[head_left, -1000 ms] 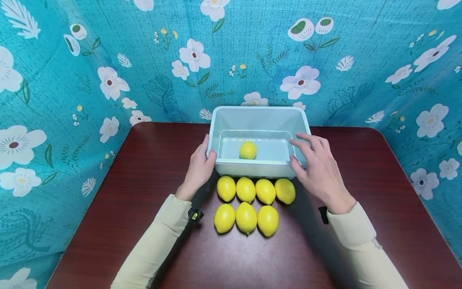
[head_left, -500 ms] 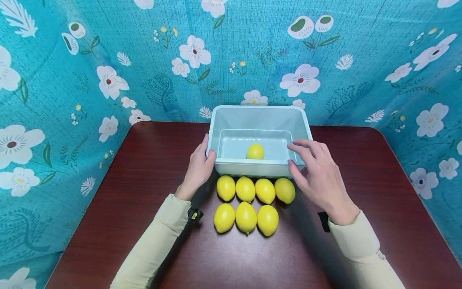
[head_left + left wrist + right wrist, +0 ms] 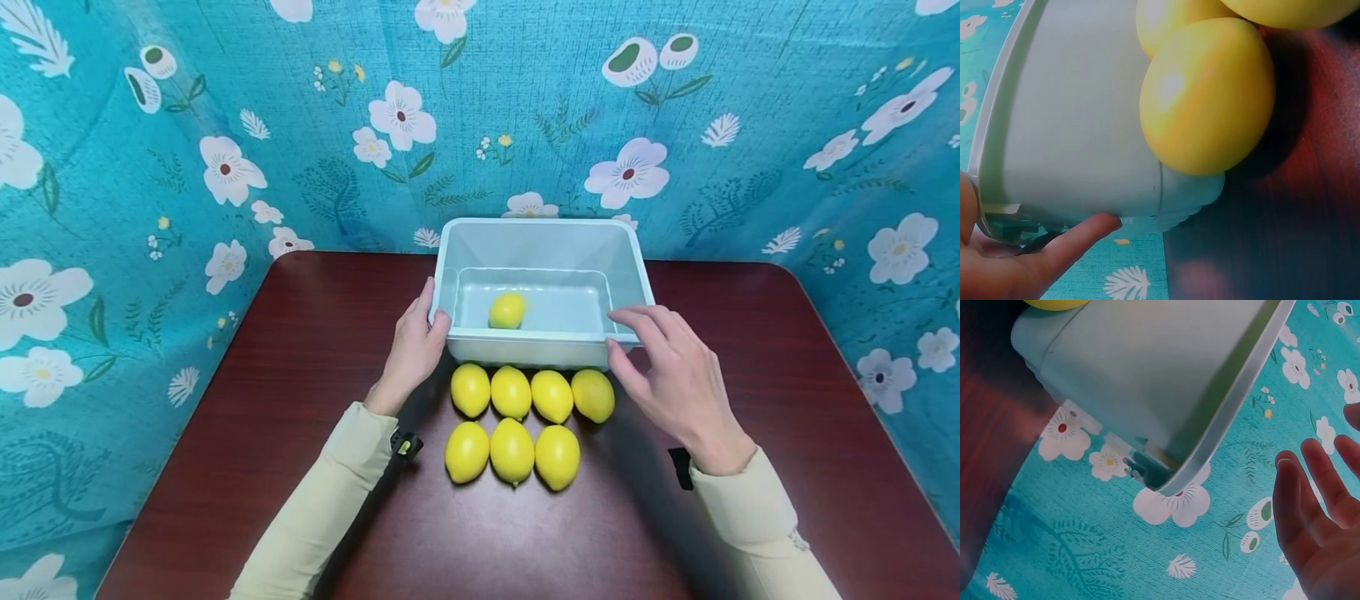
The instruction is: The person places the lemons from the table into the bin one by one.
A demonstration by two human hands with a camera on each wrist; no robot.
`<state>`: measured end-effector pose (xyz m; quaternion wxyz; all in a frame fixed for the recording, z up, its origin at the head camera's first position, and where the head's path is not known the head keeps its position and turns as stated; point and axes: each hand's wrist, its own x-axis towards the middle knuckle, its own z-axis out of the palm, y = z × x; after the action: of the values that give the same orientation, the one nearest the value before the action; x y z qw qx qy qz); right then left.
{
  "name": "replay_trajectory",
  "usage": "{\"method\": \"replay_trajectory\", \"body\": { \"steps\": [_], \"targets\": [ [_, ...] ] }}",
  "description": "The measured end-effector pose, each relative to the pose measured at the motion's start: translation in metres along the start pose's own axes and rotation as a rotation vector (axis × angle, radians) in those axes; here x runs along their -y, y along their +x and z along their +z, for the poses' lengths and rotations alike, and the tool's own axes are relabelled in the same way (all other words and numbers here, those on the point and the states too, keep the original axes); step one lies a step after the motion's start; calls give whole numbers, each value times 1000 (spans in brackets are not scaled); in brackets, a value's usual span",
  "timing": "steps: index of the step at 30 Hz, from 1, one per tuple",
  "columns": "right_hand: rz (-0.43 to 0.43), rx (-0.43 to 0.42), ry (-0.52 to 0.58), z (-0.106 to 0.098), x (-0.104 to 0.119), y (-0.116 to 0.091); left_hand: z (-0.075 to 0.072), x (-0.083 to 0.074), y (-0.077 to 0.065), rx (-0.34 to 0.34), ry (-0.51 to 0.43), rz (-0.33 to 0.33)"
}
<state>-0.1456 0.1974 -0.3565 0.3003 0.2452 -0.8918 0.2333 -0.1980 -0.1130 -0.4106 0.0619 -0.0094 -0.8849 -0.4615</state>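
A pale blue plastic bin [image 3: 525,348] stands at the back of the table. My left hand [image 3: 411,346] grips its left end, thumb at the front corner; in the left wrist view the left hand [image 3: 1016,269] is at the rim's corner. One lemon [image 3: 507,310] lies inside, left of the middle. My right hand [image 3: 678,383] hovers by the front right corner, fingers loosely bent and spread, holding nothing. In the right wrist view the right hand [image 3: 1322,531] is apart from the bin's rim [image 3: 1229,406].
Before the bin lie a back row of several lemons [image 3: 512,393] and a front row of three lemons [image 3: 512,452]. In the left wrist view one lemon [image 3: 1207,97] sits close against the bin's wall. A flowered blue cloth [image 3: 480,108] hangs behind the dark red table [image 3: 337,333].
The lemon inside the bin has rolled to the right, then back to the left. My right hand has drawn slightly right and toward me. The left hand stays in place.
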Motion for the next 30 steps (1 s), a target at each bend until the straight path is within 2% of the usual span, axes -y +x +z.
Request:
{"method": "replay_trajectory", "body": {
  "steps": [10,19,26,30],
  "targets": [
    [13,40,-16,5,-5,-11,0,1,1,1,-1,-2],
    [19,148,-37,13,-10,-25,1,0,1,-4,-7,3],
    [10,138,7,16,-10,-33,1,0,1,-4,-4,6],
    [17,202,-34,19,-11,-37,1,-1,1,-6,-2,0]
  ]
}}
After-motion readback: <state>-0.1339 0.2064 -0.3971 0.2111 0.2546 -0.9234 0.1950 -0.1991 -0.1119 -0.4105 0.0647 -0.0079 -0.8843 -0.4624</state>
